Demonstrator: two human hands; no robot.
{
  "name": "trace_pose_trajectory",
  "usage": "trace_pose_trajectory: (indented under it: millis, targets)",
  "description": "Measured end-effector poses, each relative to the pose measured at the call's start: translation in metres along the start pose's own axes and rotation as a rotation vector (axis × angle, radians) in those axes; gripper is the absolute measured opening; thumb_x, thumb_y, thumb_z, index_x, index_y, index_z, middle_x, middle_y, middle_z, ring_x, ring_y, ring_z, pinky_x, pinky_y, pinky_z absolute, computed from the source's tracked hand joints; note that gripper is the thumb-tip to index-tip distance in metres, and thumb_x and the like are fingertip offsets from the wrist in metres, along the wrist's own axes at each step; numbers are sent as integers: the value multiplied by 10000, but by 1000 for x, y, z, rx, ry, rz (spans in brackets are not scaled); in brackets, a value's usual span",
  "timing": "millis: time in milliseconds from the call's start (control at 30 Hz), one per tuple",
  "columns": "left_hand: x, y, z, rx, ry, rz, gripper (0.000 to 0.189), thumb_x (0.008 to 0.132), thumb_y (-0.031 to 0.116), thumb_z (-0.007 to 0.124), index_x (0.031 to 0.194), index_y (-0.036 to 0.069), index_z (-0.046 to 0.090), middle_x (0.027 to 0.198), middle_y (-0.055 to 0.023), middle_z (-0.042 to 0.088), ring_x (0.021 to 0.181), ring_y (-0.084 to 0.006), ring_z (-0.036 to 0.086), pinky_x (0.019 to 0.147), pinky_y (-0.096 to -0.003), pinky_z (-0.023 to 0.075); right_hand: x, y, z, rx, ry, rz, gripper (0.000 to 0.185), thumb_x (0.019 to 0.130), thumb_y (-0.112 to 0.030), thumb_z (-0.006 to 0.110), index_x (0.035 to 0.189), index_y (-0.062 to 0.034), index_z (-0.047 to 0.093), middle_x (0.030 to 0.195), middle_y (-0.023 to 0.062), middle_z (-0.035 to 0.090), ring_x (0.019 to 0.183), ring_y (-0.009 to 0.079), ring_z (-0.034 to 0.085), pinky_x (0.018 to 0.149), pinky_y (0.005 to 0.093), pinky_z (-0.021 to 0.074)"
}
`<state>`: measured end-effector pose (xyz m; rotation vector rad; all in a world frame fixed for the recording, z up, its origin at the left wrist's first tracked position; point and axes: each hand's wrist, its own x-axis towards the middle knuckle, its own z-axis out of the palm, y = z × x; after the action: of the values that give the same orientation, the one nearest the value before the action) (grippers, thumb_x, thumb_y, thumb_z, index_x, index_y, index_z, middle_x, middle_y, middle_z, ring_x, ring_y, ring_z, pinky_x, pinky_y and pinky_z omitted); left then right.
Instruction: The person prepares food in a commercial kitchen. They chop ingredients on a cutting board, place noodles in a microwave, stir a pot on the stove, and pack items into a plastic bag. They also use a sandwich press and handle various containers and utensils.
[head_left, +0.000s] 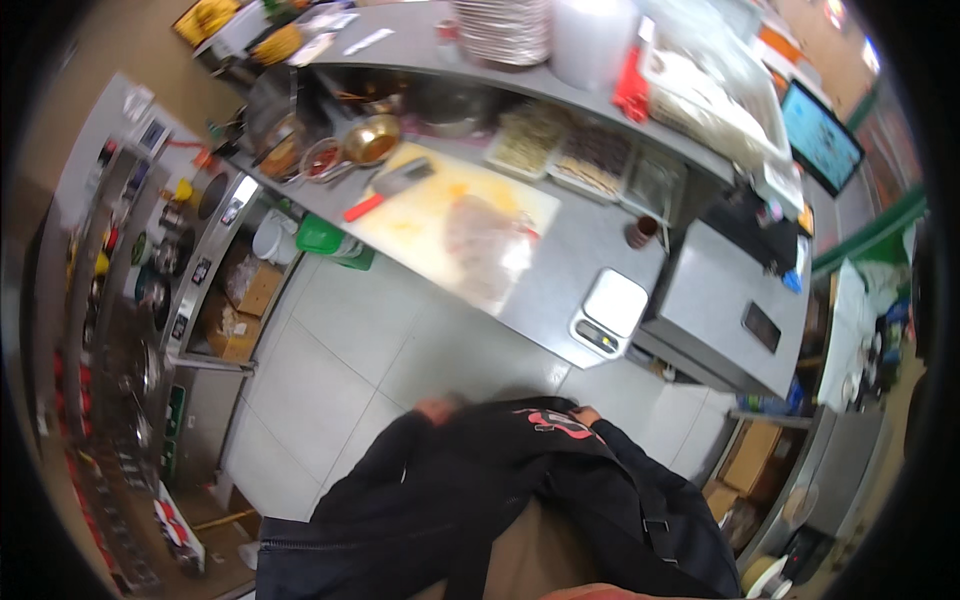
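Both of my hands are low in the view, at the black apron (517, 427) over my dark jacket. My left hand (439, 409) is blurred at the apron's left edge; its fingers cannot be made out. At the apron's right edge, my right hand (586, 415) has its fingers against the black cloth. Beyond them is a steel counter with a cutting board (420, 240). A clear plastic bag (487, 240) lies on the board, and a cleaver (405, 178) with a red handle rests near its left end. To the right sits a white kitchen scale (616, 304).
Food trays (592, 161), a brown cup (642, 232) and metal bowls (372, 139) line the counter's back under a shelf (420, 56). A phone (762, 326) lies on a steel cabinet at right. A green bin (319, 235) stands below the counter; shelving (180, 330) runs along the left.
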<state>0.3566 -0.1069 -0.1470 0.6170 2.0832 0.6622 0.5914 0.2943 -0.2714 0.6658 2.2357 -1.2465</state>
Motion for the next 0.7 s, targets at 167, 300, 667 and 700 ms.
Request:
trace_pose_trajectory:
  millis: [167,300,667,700]
  targets:
    - [-89,-126,28,-105,41,-298,373,984,376,582,966,37,736,881,-107,741,777,-201,702,705,-328,563,25,-103,14,-257,-178,50,557,887,-560,614,1056,-51,763,1021,231,727,995,355,708,893,423,534]
    - [-139,-198,46,-193,98,-436,367,969,386,587,979,51,737,908,-107,740,809,-215,701,724,-344,561,58,-176,39,-406,-271,35,535,869,-567,624,1035,-81,775,992,214,732,966,370,704,885,428,537]
    - [-180,-295,-14,-427,269,-623,360,927,413,602,1013,91,739,982,-108,738,896,-255,696,776,-386,554,178,-311,120,-521,-147,-32,420,913,-467,551,1015,-120,764,1021,174,730,961,357,701,876,447,546]
    - [-178,-302,-23,-442,290,-629,360,924,415,603,1016,95,739,989,-109,737,904,-259,696,781,-390,553,197,-319,126,-622,-160,-45,403,912,-449,553,1011,-119,761,1019,179,728,962,360,701,874,453,548]
